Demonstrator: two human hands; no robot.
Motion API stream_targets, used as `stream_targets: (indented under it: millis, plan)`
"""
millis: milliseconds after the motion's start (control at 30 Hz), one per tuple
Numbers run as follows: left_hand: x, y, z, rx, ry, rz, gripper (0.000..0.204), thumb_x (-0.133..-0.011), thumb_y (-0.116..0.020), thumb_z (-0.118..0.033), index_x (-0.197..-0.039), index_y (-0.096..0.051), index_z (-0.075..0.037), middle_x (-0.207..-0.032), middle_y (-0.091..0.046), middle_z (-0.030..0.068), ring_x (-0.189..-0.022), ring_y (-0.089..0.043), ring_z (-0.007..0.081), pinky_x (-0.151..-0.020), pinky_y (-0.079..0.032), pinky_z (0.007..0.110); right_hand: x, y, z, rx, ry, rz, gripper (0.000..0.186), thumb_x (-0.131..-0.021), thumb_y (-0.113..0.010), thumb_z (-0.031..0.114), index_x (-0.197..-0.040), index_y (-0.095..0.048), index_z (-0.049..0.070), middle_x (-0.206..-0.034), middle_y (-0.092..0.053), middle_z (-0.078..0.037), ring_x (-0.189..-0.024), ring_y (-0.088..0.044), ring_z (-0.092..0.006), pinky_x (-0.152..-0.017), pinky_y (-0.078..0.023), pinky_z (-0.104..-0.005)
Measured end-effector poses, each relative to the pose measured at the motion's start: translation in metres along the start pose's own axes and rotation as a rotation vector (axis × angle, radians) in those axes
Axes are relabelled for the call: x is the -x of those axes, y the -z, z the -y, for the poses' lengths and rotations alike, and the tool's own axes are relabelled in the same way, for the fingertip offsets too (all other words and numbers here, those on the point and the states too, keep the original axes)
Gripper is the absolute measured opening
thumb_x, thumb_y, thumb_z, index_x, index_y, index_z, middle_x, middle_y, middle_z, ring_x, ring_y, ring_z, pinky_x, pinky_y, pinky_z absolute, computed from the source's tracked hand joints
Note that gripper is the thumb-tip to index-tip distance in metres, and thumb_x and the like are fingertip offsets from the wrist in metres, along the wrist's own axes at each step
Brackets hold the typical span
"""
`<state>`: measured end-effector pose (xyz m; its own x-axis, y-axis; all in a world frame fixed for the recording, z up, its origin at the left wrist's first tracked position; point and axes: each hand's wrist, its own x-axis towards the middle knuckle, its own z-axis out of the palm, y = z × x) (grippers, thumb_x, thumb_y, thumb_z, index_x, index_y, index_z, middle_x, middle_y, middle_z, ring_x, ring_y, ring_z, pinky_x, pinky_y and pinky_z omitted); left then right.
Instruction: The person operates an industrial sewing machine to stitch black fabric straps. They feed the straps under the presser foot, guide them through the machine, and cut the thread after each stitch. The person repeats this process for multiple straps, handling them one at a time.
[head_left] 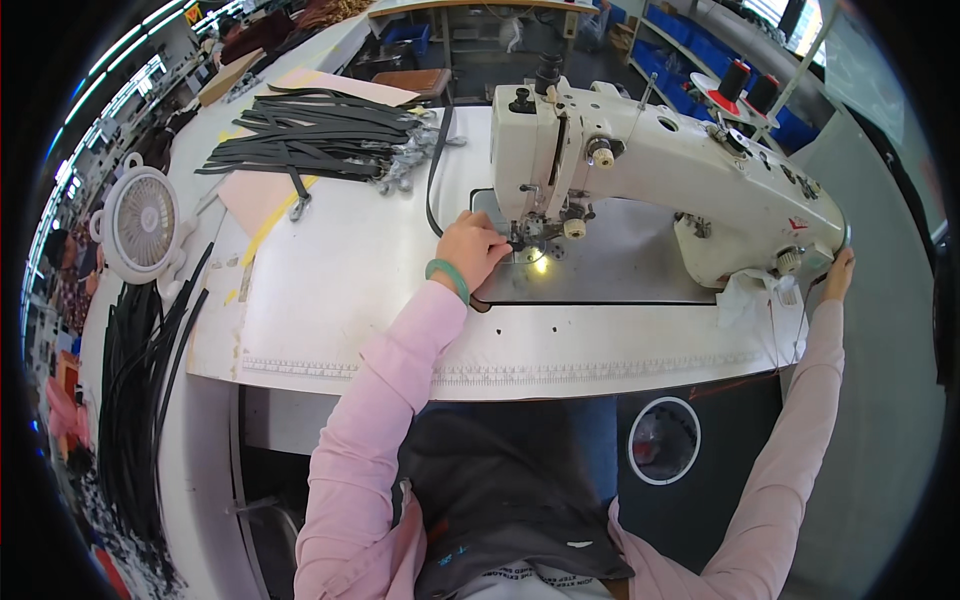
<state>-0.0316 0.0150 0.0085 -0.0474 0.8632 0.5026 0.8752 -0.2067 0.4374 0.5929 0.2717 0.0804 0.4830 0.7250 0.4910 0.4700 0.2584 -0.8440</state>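
Note:
My left hand [478, 250], in a pink sleeve with a green bangle, pinches a dark strap end beside the presser foot of a white sewing machine [625, 160]; the strap [437, 170] loops up to the left of the machine. A small lamp lights the metal bed [610, 280] there. My right hand [838, 272] curls round the handwheel at the machine's right end, which is partly hidden. A pile of black straps with metal clasps [290, 135] lies on the white worktop [360, 300] at the upper left.
At the left are a white fan [142, 220] and long black strips [135, 370]. Red-and-black spools [733, 82] stand behind the machine. A bin [664, 440] is below the table's front edge. Blue crates fill a back shelf [665, 45]. Another person is at the far left.

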Motion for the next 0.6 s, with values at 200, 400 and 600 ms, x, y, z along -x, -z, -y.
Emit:
stream_targets:
  millis: [200, 400, 600]
  plan:
    - [-0.001, -0.001, 0.003, -0.025, -0.01, 0.002, 0.01, -0.069, -0.068, -0.017, -0.075, -0.07, -0.009, -0.077, -0.058, 0.0048, -0.08, -0.051, 0.0229, -0.07, -0.044, 0.033, -0.031, 0.002, 0.004, 0.12, 0.014, 0.073, 0.047, -0.091, -0.042, 0.041, -0.115, -0.05, 0.0, -0.098, -0.057, -0.007, -0.087, -0.052, -0.0146, -0.077, -0.041, -0.0269]
    - [-0.003, -0.002, 0.001, -0.009, 0.003, 0.008, 0.01, -0.069, -0.069, -0.017, -0.075, -0.07, -0.009, -0.077, -0.058, 0.0047, -0.081, -0.052, 0.0231, -0.07, -0.044, 0.033, 0.005, 0.003, -0.048, -0.052, -0.066, 0.048, 0.05, -0.091, -0.041, 0.042, -0.115, -0.05, -0.001, -0.099, -0.057, -0.008, -0.087, -0.052, -0.0158, -0.077, -0.041, -0.0273]
    - [-0.001, 0.002, 0.006, -0.05, 0.006, -0.002, 0.011, -0.069, -0.068, -0.018, -0.075, -0.07, -0.008, -0.077, -0.058, 0.005, -0.081, -0.052, 0.0233, -0.07, -0.044, 0.033, -0.011, -0.01, 0.008, 0.098, 0.035, 0.051, 0.049, -0.092, -0.039, 0.04, -0.116, -0.05, -0.002, -0.11, -0.056, -0.012, -0.098, -0.052, -0.0182, -0.085, -0.04, -0.0295]
